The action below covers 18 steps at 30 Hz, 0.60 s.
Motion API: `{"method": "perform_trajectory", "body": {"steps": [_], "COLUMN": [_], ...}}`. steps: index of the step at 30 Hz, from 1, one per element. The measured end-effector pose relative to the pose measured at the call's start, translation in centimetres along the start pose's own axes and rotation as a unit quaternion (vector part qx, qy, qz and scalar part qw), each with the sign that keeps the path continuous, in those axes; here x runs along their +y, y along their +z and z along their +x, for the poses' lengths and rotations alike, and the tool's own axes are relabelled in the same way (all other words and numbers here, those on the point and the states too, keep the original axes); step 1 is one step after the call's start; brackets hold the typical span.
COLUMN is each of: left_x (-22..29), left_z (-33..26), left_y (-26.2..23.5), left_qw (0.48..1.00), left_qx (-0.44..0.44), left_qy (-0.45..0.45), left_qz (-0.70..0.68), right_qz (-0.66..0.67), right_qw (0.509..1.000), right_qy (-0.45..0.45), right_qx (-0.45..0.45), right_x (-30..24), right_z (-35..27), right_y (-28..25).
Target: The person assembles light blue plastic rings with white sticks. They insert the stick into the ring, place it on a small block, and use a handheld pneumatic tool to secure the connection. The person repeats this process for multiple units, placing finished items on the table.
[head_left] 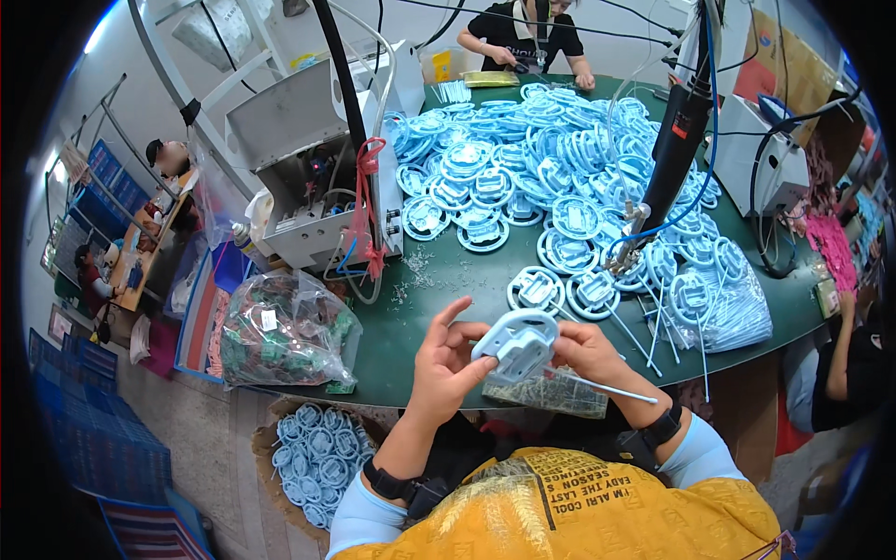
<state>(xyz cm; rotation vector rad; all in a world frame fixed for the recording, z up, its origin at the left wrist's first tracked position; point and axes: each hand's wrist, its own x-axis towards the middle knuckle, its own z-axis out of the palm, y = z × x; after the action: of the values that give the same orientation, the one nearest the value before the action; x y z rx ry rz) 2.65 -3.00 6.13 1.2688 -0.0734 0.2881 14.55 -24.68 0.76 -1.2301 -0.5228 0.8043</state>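
Note:
A light blue, ring-shaped plastic part [520,349] with a blocky centre is held up above the near edge of the table. My left hand [442,360] pinches its left side between thumb and fingers, the index finger raised. Closed on the part's right side is my right hand [590,351]. A thin light blue stick [611,387] runs out from beneath the right hand; whether it is fixed to the part cannot be made out. Just beyond my hands, similar parts with sticks [594,293] lie on the green table [411,345].
A big heap of light blue parts [551,149] covers the far table. A clear bag of circuit boards [285,331] lies left, a bag of sticks [737,313] right. A black pole [677,149] rises nearby. A box of parts [317,467] stands below. A co-worker [532,37] sits opposite.

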Motion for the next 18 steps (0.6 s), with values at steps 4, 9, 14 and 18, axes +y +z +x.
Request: {"method": "perform_trajectory", "body": {"steps": [4,9,14,18], "left_x": [1.9,4.0,4.7,4.5], "left_z": [-0.7,-0.7,-0.8,-0.5], "left_y": [0.1,0.5,0.2,0.6], "left_qw": [0.982,0.909,0.830,0.785], "left_qx": [-0.014,-0.048,-0.049,-0.054], "left_qy": [0.125,0.268,0.344,0.373], "left_qz": [0.140,0.317,0.436,0.492], "right_qz": [-0.044,-0.131,-0.241,-0.335], "right_qw": [0.997,0.988,0.964,0.916], "right_qy": [0.020,-0.038,-0.113,-0.218], "right_qx": [-0.062,-0.071,-0.009,-0.042], "right_x": [-2.2,-2.7,-5.3,-8.9], "right_z": [-1.9,-1.9,-2.6,-2.6], "right_y": [-0.5,-2.6,-3.1,2.4]}}
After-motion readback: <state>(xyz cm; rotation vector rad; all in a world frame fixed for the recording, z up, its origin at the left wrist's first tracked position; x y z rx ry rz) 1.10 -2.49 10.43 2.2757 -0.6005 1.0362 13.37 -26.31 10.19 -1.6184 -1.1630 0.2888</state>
